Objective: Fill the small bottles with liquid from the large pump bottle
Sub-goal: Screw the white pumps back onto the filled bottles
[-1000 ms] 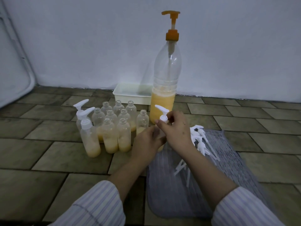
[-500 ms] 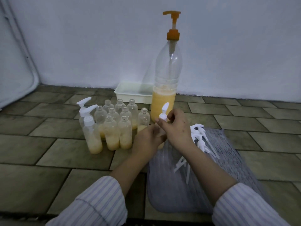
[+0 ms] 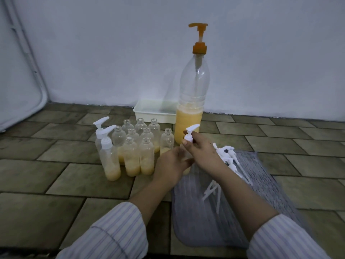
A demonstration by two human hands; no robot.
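The large clear pump bottle (image 3: 190, 101) with an orange pump stands at the back, about a third full of yellow liquid. Left of it stands a cluster of small clear bottles (image 3: 139, 148), several part-filled with yellow liquid; two at the far left carry white pump caps (image 3: 101, 128). My left hand (image 3: 172, 163) grips a small bottle, mostly hidden by both hands. My right hand (image 3: 200, 148) pinches the white pump cap (image 3: 189, 134) on top of that bottle, its nozzle pointing right.
A white plastic tray (image 3: 149, 111) sits against the wall behind the small bottles. A grey mat (image 3: 214, 221) lies under my right arm, with several loose white pump caps (image 3: 228, 157) on it. The floor is brown tile; a white wall rises behind.
The pump cap's nozzle has turned from pointing left, through upright, to pointing right as my right fingers twist it. My left hand keeps hold of the bottle.
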